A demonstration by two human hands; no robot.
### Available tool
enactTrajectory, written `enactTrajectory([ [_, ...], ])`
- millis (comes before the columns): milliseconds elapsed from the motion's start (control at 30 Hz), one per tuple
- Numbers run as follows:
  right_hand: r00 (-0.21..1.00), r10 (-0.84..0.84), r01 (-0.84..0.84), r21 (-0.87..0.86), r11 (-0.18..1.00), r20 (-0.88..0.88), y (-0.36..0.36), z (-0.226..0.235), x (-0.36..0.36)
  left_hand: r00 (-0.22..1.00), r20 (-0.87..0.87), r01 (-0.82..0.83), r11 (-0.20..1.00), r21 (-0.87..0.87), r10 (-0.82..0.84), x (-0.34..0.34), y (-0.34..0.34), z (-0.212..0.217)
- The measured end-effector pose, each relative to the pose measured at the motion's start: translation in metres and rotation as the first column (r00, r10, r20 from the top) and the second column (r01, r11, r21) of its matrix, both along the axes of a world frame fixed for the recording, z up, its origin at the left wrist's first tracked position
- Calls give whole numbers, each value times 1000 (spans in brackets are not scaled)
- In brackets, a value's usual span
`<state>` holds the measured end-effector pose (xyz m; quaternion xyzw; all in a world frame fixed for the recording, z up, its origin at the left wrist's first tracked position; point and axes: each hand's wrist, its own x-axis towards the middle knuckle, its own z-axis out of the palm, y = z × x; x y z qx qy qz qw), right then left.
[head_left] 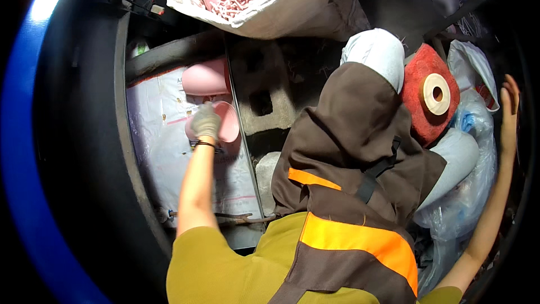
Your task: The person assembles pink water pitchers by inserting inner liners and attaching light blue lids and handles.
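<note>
White sheet [163, 177] L of & under grip. L hand [206, 121], gloved, on pink cup [229, 123]; blurred, can't tell if fingers are closed on it. Cup's mouth faces R of grip; prob. light, stiff, smooth, so a bit slippery; best held by wall nr rim. 2nd cup [202, 79] just beyond grip. R hand [510, 98], far R, bare, loosely spread, w/ nothing visible in it.

The left hand [206, 122] is blurred — the nearer pink container [229, 123] partly hidden by it — and the sack [304, 8] is cropped above.
</note>
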<state>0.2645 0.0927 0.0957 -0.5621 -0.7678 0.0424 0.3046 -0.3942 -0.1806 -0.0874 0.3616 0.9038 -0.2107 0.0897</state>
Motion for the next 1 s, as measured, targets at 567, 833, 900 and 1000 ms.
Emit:
enactTrajectory([
  [567,419,292,-656,-64,752,-860,-139,-117,-181,239,502,-309,425,851,-831,211,171,187],
  [833,946,316,-324,118,939,76,-134,-11,-96,-113,-199,418,-228,879,-973,259,198,251],
  [900,876,370,-465,342,816,308,-117,40,-112,-253,-153,644,-284,710,-955,271,192,254],
  [1000,727,426,-592,178,786,538,-110,67,-137,-381,-144,589,-360,724,-913,299,191,256],
])
